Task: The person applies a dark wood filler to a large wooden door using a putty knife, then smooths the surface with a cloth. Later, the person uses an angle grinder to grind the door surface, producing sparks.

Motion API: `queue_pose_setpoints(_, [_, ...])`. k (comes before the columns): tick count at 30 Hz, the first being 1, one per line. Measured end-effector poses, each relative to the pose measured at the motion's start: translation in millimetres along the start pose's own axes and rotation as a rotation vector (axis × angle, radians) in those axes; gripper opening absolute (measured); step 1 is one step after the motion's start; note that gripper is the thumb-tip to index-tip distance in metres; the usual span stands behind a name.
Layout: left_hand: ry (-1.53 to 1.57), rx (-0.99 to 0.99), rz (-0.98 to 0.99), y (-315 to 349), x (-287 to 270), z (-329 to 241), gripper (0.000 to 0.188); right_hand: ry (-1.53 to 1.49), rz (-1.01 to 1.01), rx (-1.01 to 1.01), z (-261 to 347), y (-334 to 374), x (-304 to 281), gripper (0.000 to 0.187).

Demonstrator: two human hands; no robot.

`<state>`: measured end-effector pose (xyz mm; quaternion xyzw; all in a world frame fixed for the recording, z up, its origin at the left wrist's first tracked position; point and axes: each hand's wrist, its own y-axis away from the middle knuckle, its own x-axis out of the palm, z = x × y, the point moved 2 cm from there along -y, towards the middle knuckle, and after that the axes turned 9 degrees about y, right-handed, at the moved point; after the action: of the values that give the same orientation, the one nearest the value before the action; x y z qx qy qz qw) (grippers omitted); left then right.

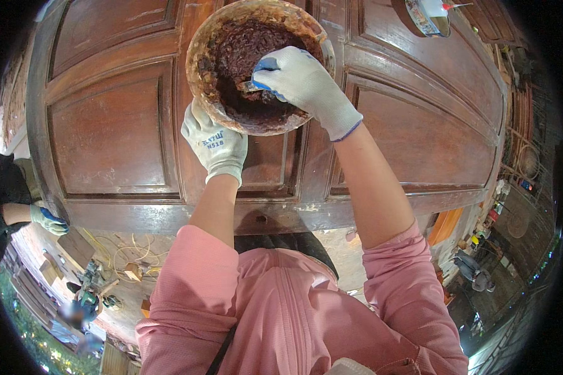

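Note:
A round, crusted bowl (200,53) holds thick dark reddish-brown paste (250,47). My left hand (214,140), in a white work glove, is closed on the near left part of the rim. Inside the bowl is my right hand (297,81), gloved in white with blue fingertips, its fingers pinched together. They grip a small tool (249,87) smeared with paste; most of it is hidden by the glove and the paste, so its exact kind is unclear. Beneath the bowl lies a brown panelled wooden door (112,125), laid flat.
At the far right of the door stands a patterned tin (422,17) with a white item and a red tip in it. On the left, another person's gloved hand (49,220) is beside the door's edge. Yellow cords (134,250) and wood pieces (75,249) lie on the floor.

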<state>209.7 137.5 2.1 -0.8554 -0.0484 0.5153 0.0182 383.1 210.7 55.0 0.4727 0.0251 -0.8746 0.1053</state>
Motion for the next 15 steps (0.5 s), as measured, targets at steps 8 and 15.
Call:
queue_pose_setpoints(8, [-0.069, 0.062, -0.027, 3, 2, 2, 0.068, -0.491, 0.07, 0.177, 16, 28, -60, 0.025])
queue_pose_setpoints(15, [0.024, -0.01, -0.035, 6, 5, 11, 0.08, -0.544, -0.465, 0.643, -65, 102, -80, 0.026])
